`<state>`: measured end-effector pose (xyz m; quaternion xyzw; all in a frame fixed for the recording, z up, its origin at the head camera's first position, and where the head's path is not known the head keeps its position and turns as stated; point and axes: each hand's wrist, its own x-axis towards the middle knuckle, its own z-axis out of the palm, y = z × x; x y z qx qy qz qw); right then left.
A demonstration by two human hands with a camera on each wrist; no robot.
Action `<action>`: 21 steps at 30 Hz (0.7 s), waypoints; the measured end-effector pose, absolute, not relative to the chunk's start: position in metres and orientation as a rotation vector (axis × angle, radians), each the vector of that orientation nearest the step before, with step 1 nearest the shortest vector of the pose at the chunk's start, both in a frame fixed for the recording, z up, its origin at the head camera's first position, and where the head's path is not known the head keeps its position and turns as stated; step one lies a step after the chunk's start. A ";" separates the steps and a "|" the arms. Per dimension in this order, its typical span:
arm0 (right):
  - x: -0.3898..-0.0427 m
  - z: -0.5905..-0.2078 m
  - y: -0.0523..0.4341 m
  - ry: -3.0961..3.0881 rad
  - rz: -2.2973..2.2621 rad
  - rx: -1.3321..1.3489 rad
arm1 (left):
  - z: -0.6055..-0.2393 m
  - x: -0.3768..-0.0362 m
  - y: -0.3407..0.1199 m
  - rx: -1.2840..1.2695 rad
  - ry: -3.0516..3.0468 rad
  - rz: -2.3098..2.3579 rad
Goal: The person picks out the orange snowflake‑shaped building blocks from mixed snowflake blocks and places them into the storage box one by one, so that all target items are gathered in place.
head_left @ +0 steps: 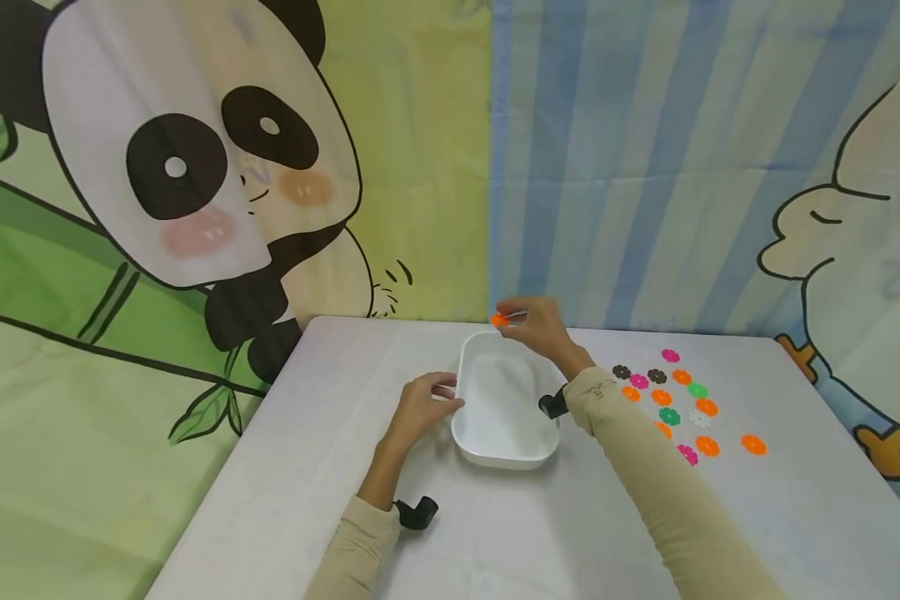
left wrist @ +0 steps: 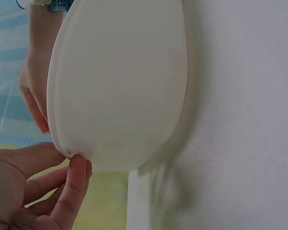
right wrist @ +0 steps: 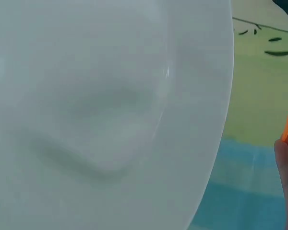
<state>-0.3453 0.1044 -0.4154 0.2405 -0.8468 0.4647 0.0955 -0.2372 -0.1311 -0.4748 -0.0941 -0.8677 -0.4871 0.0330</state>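
White tub (head_left: pixel 504 454) mid-table, empty by my view. Left hand (head_left: pixel 418 407) steadies its rim; right hand (head_left: pixel 537 327) pinches orange flower piece (head_left: pixel 499 319) above far edge. Remaining pieces (head_left: pixel 671 404) wait at right.

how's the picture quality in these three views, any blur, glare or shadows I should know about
Head view: evenly lit and mostly sharp, with wide-angle bending at the edges; the right hand and its orange piece are slightly smeared. Left wrist view: sharp, with a soft shadow beside the white tub. Right wrist view: the tub fills the frame, out of focus, with faint glare.
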 end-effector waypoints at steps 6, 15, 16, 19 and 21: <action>-0.344 -0.432 0.077 -2.474 1.486 0.724 | -0.474 -0.237 -0.132 -0.299 -2.659 -1.521; -0.339 -0.464 0.066 -2.591 1.414 0.666 | -0.477 -0.239 -0.130 -0.305 -2.640 -1.483; -0.339 -0.467 0.066 -2.614 1.392 0.660 | -0.477 -0.239 -0.130 -0.307 -2.633 -1.488; -0.338 -0.474 0.067 -2.677 1.340 0.652 | -0.478 -0.239 -0.130 -0.309 -2.608 -1.508; -0.339 -0.478 0.066 -2.705 1.314 0.659 | -0.478 -0.238 -0.129 -0.313 -2.579 -1.545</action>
